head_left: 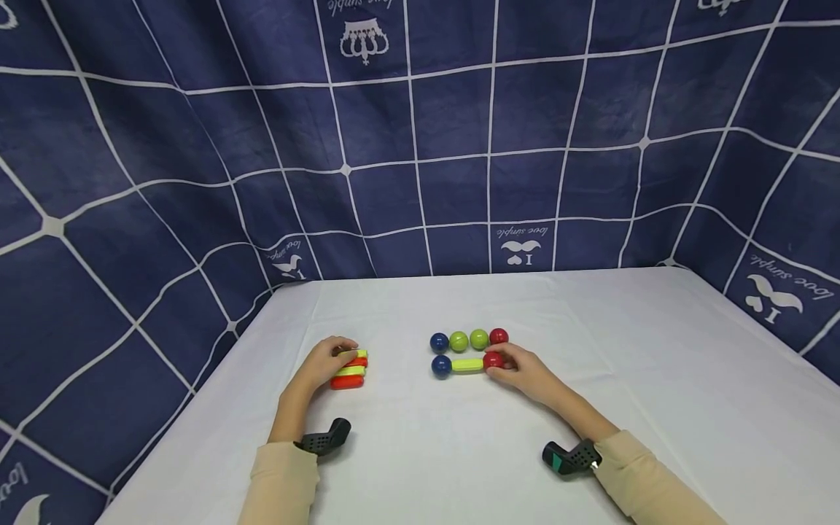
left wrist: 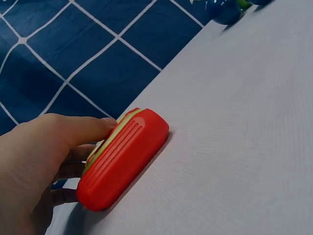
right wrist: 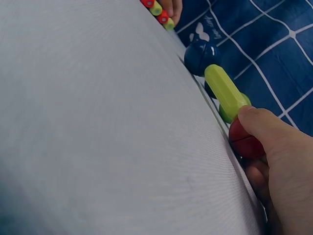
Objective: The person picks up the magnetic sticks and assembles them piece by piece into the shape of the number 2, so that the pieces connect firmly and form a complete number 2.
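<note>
My right hand [head_left: 527, 374] grips a red ball [right wrist: 243, 139] between thumb and fingers. A yellow-green rod [head_left: 467, 364] joins that ball to a dark blue ball [head_left: 442, 366], forming a dumbbell shape on the table. To the left, my left hand [head_left: 326, 361] curls over the far end of a row of short rods, with thumb and fingers about the farthest yellow rod [head_left: 362, 354]. Red and yellow rods alternate there, side by side; the nearest red rod [left wrist: 124, 159] fills the front in the left wrist view. The fingertips are partly hidden behind the rods.
Behind the dumbbell shape stands a row of loose balls: a blue ball [head_left: 439, 343], two green balls [head_left: 479, 338] and a red ball [head_left: 499, 335]. A white cloth covers the table [head_left: 420, 452]. A dark blue checked curtain [head_left: 453, 124] hangs around its back and sides.
</note>
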Demonstrator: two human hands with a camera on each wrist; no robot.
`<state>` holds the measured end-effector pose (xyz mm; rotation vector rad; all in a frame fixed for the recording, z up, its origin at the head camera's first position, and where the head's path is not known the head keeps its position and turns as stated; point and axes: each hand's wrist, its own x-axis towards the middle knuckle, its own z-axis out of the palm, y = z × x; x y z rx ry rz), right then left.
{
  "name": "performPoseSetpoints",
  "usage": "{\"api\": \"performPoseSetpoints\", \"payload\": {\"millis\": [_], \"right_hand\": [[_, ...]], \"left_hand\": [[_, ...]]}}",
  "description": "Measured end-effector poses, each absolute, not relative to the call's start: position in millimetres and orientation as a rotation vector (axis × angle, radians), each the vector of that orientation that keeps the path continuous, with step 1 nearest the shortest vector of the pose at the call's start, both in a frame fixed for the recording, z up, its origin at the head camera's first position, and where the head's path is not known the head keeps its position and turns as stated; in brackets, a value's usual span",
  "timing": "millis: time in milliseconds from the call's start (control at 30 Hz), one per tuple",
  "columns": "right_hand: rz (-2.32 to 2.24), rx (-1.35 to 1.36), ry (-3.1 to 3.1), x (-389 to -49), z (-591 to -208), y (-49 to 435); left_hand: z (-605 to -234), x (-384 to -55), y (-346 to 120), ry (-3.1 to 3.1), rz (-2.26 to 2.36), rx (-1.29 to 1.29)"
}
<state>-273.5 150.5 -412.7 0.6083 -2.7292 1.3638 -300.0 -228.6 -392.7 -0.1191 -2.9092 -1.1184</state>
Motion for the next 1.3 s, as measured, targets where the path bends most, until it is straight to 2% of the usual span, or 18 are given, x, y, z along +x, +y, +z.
{"api": "performPoseSetpoints", "payload": {"millis": [233,900,1133,1300], "right_hand": [[1.358,0.593,-2.737,-273,-412,151],[1.346,0.622,-2.731,-273,-410,151],[1.352,0.614,-2.737,-271,-410,150],[1.351,0.602,-2.740,-272,-411,150]], "left_hand": [[-392,-299,-229,-2.906,-1.173,-0.193],[-388,-299,-223,-2.825,-1.179,-0.195],[-381,-300,-205,-2.769,-1.141,-0.152],[-372,-297,-183,-2.826,-1.064,-0.231]]}}
